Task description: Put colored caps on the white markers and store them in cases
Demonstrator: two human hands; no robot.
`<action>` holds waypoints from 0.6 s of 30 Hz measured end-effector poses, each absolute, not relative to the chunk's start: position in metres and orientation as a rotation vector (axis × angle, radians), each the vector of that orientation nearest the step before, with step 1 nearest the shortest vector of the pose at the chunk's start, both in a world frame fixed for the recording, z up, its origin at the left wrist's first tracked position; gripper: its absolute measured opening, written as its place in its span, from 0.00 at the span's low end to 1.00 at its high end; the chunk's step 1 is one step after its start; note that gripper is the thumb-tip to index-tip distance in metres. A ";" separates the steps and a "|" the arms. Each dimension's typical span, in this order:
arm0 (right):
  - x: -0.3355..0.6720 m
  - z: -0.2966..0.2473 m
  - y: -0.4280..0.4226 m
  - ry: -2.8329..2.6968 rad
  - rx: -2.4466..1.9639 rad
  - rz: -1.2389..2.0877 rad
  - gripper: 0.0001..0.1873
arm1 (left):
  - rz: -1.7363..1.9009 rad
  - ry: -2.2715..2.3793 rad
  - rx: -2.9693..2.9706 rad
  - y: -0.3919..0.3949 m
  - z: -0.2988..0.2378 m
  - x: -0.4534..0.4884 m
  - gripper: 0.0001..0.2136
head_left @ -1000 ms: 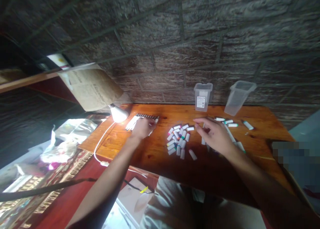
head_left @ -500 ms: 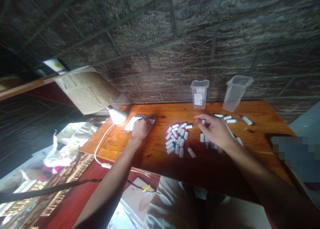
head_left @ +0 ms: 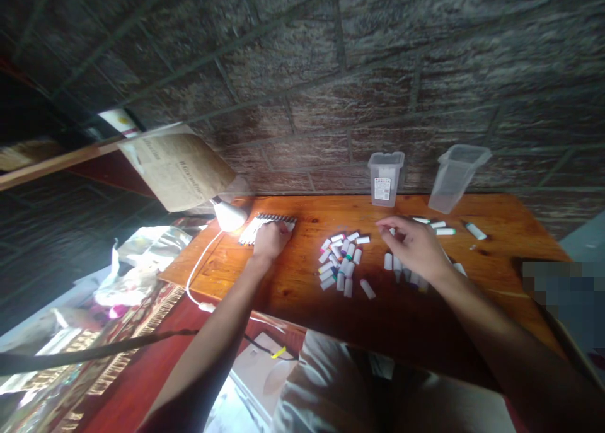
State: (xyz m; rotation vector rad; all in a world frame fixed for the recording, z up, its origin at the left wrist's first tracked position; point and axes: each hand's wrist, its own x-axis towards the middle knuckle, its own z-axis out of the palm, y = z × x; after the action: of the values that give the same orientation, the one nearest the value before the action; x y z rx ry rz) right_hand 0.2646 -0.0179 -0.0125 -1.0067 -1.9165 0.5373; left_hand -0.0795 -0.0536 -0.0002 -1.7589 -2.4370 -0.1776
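Note:
My left hand [head_left: 270, 239] rests, fingers curled, on a row of white markers [head_left: 249, 232] with dark ends, side by side on the wooden table. Its fingertips are hidden, so I cannot make out what they hold. My right hand [head_left: 411, 241] hovers over several white markers [head_left: 388, 261] that it partly covers. Its index finger stretches out with a gap to the thumb, and nothing shows between them. In the middle, between my hands, lies a loose heap of white markers [head_left: 348, 250] with coloured ends.
Two clear plastic containers [head_left: 384, 196] [head_left: 449, 184] stand against the brick wall. More markers [head_left: 475, 231] lie at the right rear. A lamp [head_left: 229, 217] with a white cord and a brown paper shade [head_left: 179, 168] is at the left. The table's front edge [head_left: 331, 335] is above my lap.
The view has shifted slightly, so the scene sits a little further right. Both hands keep nearly the same pose and place; no marker has visibly moved.

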 end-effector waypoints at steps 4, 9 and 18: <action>0.265 -0.014 -0.017 -1.911 -0.989 0.553 0.11 | -0.189 -2.450 -1.737 -0.051 -0.001 -0.086 0.12; 0.265 -0.013 -0.017 -1.919 -1.010 0.562 0.10 | -0.204 -2.465 -1.705 -0.051 0.000 -0.093 0.12; 0.266 -0.014 -0.016 -1.937 -1.018 0.576 0.10 | -0.217 -2.479 -1.663 -0.051 0.003 -0.103 0.12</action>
State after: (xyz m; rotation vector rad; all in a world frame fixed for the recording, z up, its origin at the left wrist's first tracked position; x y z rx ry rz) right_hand 0.2663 -0.0157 -0.0141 -1.0177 -1.9367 0.5757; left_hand -0.1033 -0.0506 0.0030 -1.6633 -2.4786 -0.2173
